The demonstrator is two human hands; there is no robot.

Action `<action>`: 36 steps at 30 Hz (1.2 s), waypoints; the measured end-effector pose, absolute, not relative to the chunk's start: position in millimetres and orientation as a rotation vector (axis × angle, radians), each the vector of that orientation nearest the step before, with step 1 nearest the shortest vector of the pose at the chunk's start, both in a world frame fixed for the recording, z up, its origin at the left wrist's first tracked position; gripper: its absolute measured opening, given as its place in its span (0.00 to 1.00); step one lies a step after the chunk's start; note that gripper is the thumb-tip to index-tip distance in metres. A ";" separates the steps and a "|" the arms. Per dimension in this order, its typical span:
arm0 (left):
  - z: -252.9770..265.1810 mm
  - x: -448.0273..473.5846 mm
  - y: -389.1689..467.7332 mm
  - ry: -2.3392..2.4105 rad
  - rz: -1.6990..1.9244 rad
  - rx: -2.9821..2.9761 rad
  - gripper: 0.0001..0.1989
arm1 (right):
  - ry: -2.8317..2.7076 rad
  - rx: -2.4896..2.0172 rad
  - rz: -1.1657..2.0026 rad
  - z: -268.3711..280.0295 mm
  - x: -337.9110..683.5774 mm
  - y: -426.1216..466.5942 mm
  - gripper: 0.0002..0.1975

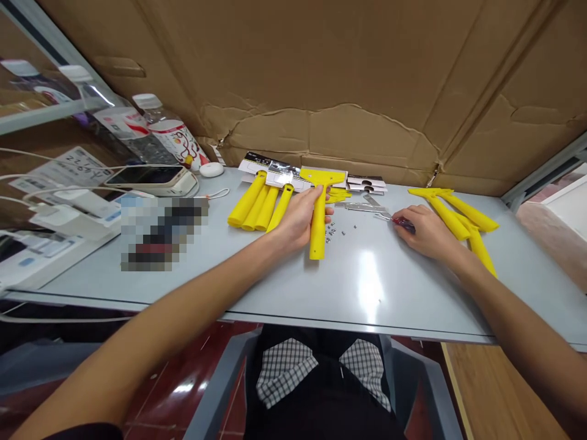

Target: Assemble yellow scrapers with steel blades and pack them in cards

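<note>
My left hand (298, 219) is closed around a yellow scraper (317, 229), its wide head pointing away from me and its handle end toward me. My right hand (424, 231) rests low over the table, its fingers on the dark red handle of a screwdriver (405, 224). The screwdriver's thin shaft points left toward flat metal blades (360, 206) on the table. Several small screws (331, 232) are scattered just right of the held scraper. Left of my left hand lie several yellow scrapers (247, 201) with black-and-white cards at their heads. More yellow scrapers (452, 214) lie beyond my right forearm.
A cardboard sheet (339, 73) stands along the back of the grey table (275, 287). At the left are bottles (177, 131), a phone (147, 177), a white earbud case (211, 169), power strips with cables (50, 244) and a blurred-out object (165, 235). Packaging cards (365, 183) lie at the back.
</note>
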State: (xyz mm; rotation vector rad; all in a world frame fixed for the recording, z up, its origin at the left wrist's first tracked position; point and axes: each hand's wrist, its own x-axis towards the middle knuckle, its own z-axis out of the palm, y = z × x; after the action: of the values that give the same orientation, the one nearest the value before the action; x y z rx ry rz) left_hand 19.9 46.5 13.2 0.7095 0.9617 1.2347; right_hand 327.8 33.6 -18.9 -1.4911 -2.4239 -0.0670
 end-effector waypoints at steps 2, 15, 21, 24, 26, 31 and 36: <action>15.1 20.8 45.4 0.981 1.228 0.704 0.08 | -2.431 -1.505 -0.170 -19.1 319.9 29.3 0.14; 17.8 24.2 40.8 1.017 1.196 0.687 0.06 | -2.652 -1.017 -0.118 -30.7 250.7 22.6 0.16; 9.0 25.6 34.0 1.014 1.088 0.898 0.09 | -2.573 -1.004 0.140 -27.1 259.3 27.7 0.16; 4.9 28.2 25.7 0.975 0.992 0.983 0.07 | -2.434 -1.005 0.235 -21.1 267.7 29.4 0.11; 2.9 30.5 18.9 0.958 0.961 1.013 0.05 | -2.267 -1.014 0.275 -16.1 274.8 30.5 0.09; -0.3 38.3 -1.1 0.946 0.903 1.104 0.07 | -1.814 -1.074 0.466 -7.0 286.6 26.0 0.03; -1.7 44.5 -16.9 0.921 0.853 1.222 0.09 | -1.758 -1.015 0.608 -10.9 275.0 10.5 0.04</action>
State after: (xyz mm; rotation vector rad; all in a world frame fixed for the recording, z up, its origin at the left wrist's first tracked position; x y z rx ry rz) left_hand 44.5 -16.9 -1.7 1.2222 0.9211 0.8526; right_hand 275.0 10.5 -10.9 -1.0149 -1.7582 0.6079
